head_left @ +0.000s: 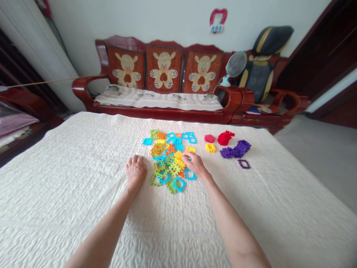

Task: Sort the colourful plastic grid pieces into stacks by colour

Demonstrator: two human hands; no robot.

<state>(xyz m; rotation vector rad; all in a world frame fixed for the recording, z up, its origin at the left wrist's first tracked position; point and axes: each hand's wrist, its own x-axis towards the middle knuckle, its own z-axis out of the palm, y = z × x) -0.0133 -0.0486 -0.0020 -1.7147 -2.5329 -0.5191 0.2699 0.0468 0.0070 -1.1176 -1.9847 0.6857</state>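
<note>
A mixed pile of flat plastic interlocking pieces (pixel 170 169) in green, blue, orange and yellow lies on the white quilted cloth (pixel 173 230). At the pile's right side, my right hand (pixel 194 163) pinches a yellow interlocking piece (pixel 178 155) between thumb and fingertips. Another yellow piece (pixel 191 149) lies just beyond that hand. To the left of the pile, my left hand (pixel 136 171) rests palm down on the cloth, its fingers slightly bent and holding nothing.
Right of the pile are a red stack (pixel 226 138), a smaller red stack (pixel 209 138), yellow pieces (pixel 211 147), a purple row (pixel 235 149) and a purple frame piece (pixel 244 164). A wooden sofa (pixel 158 115) and a small fan (pixel 235 64) stand behind the table.
</note>
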